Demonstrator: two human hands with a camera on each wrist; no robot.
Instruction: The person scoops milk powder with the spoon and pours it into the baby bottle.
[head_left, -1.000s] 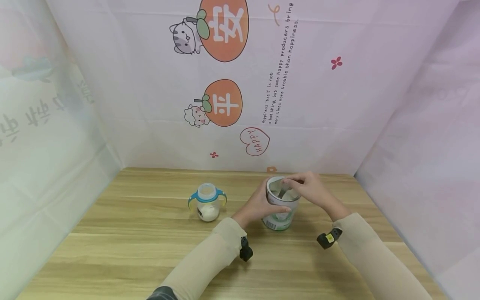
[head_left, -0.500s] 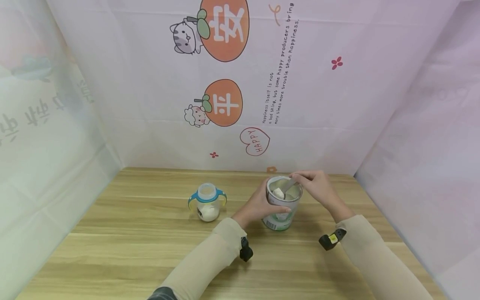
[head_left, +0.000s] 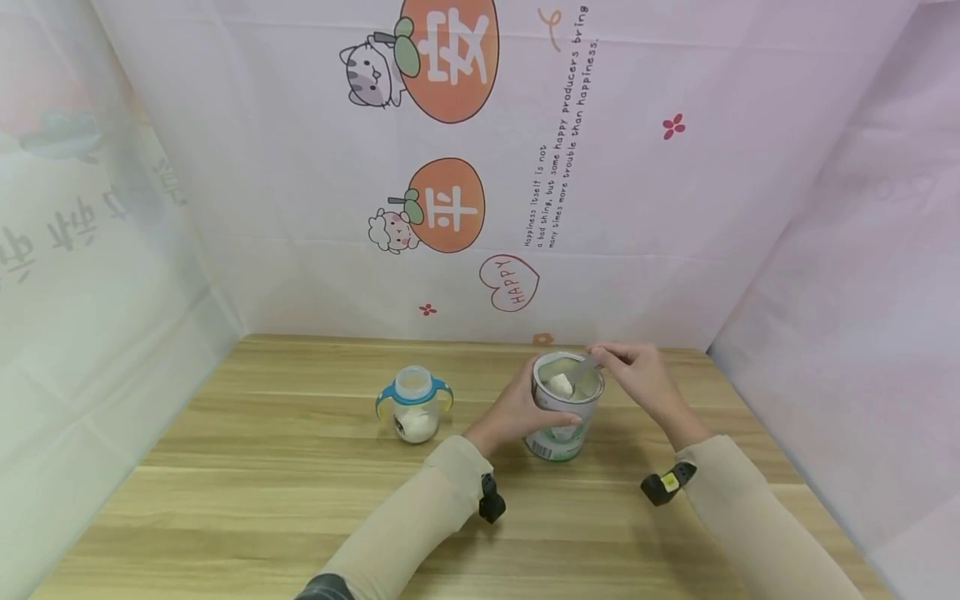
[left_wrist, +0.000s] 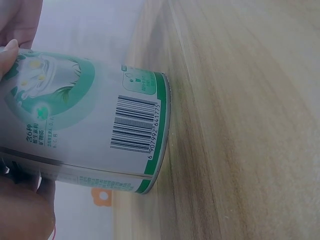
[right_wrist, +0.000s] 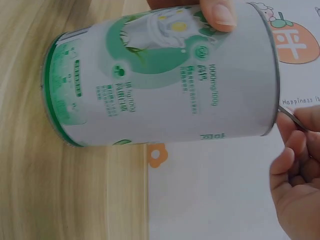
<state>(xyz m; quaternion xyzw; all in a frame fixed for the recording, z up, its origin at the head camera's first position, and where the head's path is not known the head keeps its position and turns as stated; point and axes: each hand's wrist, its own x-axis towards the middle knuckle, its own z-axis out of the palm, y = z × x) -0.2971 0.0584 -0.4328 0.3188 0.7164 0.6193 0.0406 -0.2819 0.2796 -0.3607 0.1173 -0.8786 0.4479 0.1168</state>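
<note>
Apparently scooping white powder (head_left: 559, 385), gripping the can (right_wrist: 165, 82) near the far edge of the tabletop (head_left: 262, 500) with left hand (head_left: 517, 408), pinching the spoon (head_left: 583, 367) in right hand (head_left: 641, 379), next likely needing a level lift

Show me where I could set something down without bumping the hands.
The widest bare patch of table lies between the left curtain and the bottle, running down to the left sleeve. A smaller one lies between that and the right sleeve. It's crowded at the can: the left hand grips it, the right hand holds a spoon in its mouth.
</note>
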